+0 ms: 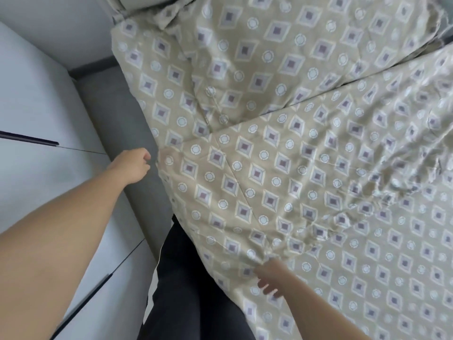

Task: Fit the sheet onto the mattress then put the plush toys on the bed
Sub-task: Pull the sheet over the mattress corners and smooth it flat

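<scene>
A beige sheet (pixel 282 148) with purple diamonds and white rings lies loose and creased over the mattress, folded over itself across the middle. My left hand (pixel 133 165) pinches the sheet's corner at the bed's left side, beside the grey bed frame (pixel 115 114). My right hand (pixel 272 278) grips a bunched fold of the sheet's near edge, fingers curled into the cloth. No plush toys are in view. The mattress itself is hidden under the sheet.
A white wardrobe (pixel 36 99) with dark handles stands close along the left of the bed. My dark trousers (pixel 191 290) show at the bottom, between wardrobe and bed. A narrow gap of grey frame separates them.
</scene>
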Demonstrator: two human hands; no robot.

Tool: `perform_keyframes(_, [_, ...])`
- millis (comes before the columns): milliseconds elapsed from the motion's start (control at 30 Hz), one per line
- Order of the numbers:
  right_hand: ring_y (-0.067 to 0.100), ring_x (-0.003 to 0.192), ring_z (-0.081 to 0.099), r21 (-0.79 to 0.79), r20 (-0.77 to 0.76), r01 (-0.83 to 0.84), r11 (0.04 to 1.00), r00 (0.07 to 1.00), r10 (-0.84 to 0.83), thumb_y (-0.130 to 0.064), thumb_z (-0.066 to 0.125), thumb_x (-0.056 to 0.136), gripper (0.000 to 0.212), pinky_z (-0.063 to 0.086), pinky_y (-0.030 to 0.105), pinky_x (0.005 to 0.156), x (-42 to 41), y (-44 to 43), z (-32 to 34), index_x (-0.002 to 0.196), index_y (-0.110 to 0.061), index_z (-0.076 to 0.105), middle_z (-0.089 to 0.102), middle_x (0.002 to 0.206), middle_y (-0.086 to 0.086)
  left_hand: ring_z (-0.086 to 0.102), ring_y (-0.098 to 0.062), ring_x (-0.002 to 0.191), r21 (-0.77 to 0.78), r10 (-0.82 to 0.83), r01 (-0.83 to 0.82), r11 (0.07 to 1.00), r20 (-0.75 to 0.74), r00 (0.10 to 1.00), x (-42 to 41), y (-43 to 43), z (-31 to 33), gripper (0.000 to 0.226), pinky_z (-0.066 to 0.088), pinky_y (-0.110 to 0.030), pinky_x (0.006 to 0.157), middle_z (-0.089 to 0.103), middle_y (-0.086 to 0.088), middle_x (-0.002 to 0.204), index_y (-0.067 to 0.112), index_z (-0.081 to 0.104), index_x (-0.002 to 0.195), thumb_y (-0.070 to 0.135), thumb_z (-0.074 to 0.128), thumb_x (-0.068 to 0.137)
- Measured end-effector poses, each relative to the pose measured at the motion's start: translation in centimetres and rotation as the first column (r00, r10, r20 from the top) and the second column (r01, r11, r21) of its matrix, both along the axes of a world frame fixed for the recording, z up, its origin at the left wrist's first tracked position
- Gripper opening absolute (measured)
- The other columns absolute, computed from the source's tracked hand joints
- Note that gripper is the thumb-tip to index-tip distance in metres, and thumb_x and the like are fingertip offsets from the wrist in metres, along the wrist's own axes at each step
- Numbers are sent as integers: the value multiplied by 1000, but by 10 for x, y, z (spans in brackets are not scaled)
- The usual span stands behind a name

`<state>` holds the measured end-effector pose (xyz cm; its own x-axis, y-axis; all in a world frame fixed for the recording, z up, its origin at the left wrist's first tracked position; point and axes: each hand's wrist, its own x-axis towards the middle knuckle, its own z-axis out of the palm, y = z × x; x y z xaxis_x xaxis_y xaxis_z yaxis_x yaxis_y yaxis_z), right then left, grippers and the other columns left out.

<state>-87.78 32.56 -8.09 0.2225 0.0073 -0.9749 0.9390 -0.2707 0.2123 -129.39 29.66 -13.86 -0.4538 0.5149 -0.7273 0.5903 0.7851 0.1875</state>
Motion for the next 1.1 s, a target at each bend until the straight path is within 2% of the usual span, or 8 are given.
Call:
perform_keyframes(100, [19,69,62,327,-141,-321,889,914,381,-24,41,89,24,54,32,66,-62,36,0,88,-13,62,64,75,1,58,-27,111,20,23,-24,1000,73,997,10,-11,-4,30,46,-38,94,64,-7,123,17,57,123,20,57,92])
perform_keyframes(300, [22,102,54,688,-350,-371,624,584,733,-15,41,94,27,44,33,74,-205,76,3,114,-18,59,57,113,-1,58,-25,109,238,130,-165,957,156,979,28,-13,-19,34,48,-41,90,59,-4,126,19,51,126,23,58,92])
perform_keyframes(467, [21,132,34,853,-175,-452,262,225,958,-11,50,90,47,22,40,113,-280,82,-27,135,-23,46,37,142,-2,59,-25,110,250,97,-140,958,177,979,19,-14,-46,38,49,-40,91,61,-1,123,23,53,127,13,53,90])
perform_keyframes(600, [22,106,49,804,-36,-592,55,44,998,-5,53,87,38,35,35,93,-315,95,-34,122,-20,52,49,119,2,62,-27,89,232,-62,39,972,93,994,3,-23,-62,14,50,-37,73,63,-4,96,18,61,103,19,51,93])
perform_keyframes(800, [22,74,53,699,-124,-687,199,158,980,6,42,84,30,37,30,59,-348,99,-32,99,-18,54,60,86,1,52,-25,74,264,-172,147,953,75,982,-39,-49,-67,17,41,-36,65,51,-1,77,15,52,82,21,48,98])
perform_keyframes(933, [22,66,51,674,-158,-700,234,173,972,0,36,88,23,33,30,53,-345,103,-40,94,-19,48,55,74,2,55,-23,83,283,-56,-9,959,221,974,-50,-52,-73,16,43,-37,74,56,0,87,17,54,89,25,45,99])
perform_keyframes(1033, [26,76,60,600,-286,-699,389,267,921,-17,41,93,14,47,34,62,-355,111,-40,90,-18,54,63,83,4,58,-26,80,238,-73,-5,971,316,946,-41,-59,-85,6,49,-43,73,59,-3,88,24,46,95,28,43,100])
perform_keyframes(1100, [24,83,63,562,-344,-739,371,199,918,-27,49,92,16,49,36,70,-367,111,-40,88,-17,61,66,89,3,60,-24,85,250,-127,44,967,327,937,-38,-67,-91,8,50,-41,75,61,2,92,29,51,105,28,47,98])
